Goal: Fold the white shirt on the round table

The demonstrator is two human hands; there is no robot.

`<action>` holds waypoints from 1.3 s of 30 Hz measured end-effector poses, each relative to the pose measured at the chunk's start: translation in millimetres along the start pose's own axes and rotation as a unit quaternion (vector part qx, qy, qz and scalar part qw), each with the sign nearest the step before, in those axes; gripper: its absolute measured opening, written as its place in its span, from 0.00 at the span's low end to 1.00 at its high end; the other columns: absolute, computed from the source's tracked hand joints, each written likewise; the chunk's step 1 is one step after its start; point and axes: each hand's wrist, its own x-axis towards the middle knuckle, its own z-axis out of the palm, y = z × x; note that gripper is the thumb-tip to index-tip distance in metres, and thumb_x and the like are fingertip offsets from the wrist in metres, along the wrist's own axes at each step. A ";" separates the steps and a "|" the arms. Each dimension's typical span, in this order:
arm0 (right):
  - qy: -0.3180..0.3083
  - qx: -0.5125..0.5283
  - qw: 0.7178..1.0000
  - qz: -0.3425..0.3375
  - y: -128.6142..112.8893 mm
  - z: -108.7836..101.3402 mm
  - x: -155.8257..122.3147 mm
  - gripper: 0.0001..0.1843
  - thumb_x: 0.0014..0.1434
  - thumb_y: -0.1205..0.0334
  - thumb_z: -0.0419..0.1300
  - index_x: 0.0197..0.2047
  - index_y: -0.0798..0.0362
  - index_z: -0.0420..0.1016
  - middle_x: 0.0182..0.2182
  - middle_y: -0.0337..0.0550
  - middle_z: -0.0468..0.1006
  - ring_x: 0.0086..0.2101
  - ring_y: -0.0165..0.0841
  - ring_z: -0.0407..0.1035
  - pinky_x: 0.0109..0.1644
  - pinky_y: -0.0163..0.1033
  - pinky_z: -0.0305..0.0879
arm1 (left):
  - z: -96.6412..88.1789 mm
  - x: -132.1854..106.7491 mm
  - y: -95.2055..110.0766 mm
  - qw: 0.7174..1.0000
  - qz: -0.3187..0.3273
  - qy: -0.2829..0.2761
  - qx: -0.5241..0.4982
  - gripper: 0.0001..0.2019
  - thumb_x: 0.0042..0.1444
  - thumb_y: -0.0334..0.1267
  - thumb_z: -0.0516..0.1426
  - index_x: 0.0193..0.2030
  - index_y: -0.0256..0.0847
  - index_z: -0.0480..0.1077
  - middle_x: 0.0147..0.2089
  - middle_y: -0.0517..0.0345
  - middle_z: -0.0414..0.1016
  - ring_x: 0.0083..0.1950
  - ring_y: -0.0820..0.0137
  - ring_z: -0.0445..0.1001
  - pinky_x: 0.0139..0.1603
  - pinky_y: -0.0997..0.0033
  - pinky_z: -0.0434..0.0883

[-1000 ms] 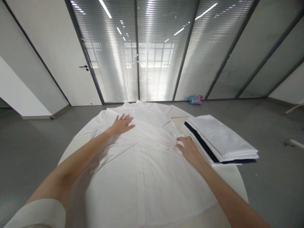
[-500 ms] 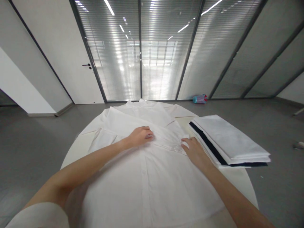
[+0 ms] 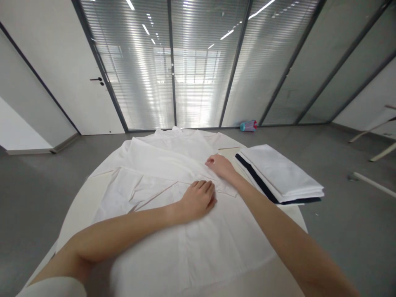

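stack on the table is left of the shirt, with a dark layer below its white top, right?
Wrong side: the stack lies to the right of the shirt, as the head view shows. It does have a dark layer below its white top.

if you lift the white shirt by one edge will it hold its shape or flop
The shirt would probably flop, since its cloth looks thin and lies in soft creases. It is likely light for its spread, as the fabric seems fine. Its layers may slide out of line, because they appear loosely overlapped.
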 end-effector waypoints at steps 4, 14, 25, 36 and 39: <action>-0.011 0.041 0.999 0.010 5.5 28.3 20.2 0.08 0.63 0.58 0.62 0.41 0.53 0.78 0.42 0.46 0.80 0.42 0.34 0.72 0.45 0.36 0.63 | 5.2 -5.7 1.6 1.000 0.003 0.020 -0.010 0.21 0.66 0.43 0.51 0.60 0.33 0.66 0.60 0.40 0.72 0.60 0.55 0.69 0.60 0.55 0.66; 0.034 0.000 0.999 0.021 5.6 41.7 17.6 0.10 0.69 0.60 0.54 0.44 0.54 0.75 0.46 0.49 0.77 0.46 0.37 0.71 0.50 0.40 0.61 | -9.2 -4.4 12.3 1.000 0.004 -0.031 0.005 0.18 0.66 0.40 0.49 0.54 0.31 0.69 0.50 0.41 0.74 0.49 0.55 0.71 0.49 0.56 0.70; 0.015 0.040 0.998 -0.036 19.0 23.1 16.3 0.10 0.65 0.56 0.59 0.40 0.55 0.74 0.39 0.46 0.77 0.38 0.33 0.70 0.43 0.34 0.61 | -5.3 -4.0 10.6 1.000 -0.020 -0.004 -0.020 0.25 0.63 0.45 0.52 0.63 0.33 0.62 0.52 0.43 0.71 0.51 0.54 0.68 0.51 0.53 0.66; -0.076 0.093 0.991 -0.062 39.9 8.1 17.8 0.03 0.60 0.67 0.61 0.34 0.56 0.74 0.31 0.40 0.77 0.31 0.29 0.67 0.37 0.31 0.59 | -4.4 -2.0 3.5 0.996 0.018 -0.021 -0.086 0.23 0.64 0.49 0.53 0.59 0.35 0.67 0.64 0.45 0.69 0.57 0.54 0.67 0.56 0.52 0.63; -0.073 0.097 0.991 -0.062 41.3 10.0 19.1 0.02 0.60 0.67 0.62 0.34 0.56 0.75 0.30 0.40 0.77 0.31 0.29 0.67 0.37 0.31 0.59 | -6.4 -2.8 5.0 0.996 0.016 -0.027 -0.078 0.23 0.64 0.50 0.53 0.58 0.35 0.68 0.63 0.45 0.70 0.54 0.55 0.68 0.54 0.52 0.65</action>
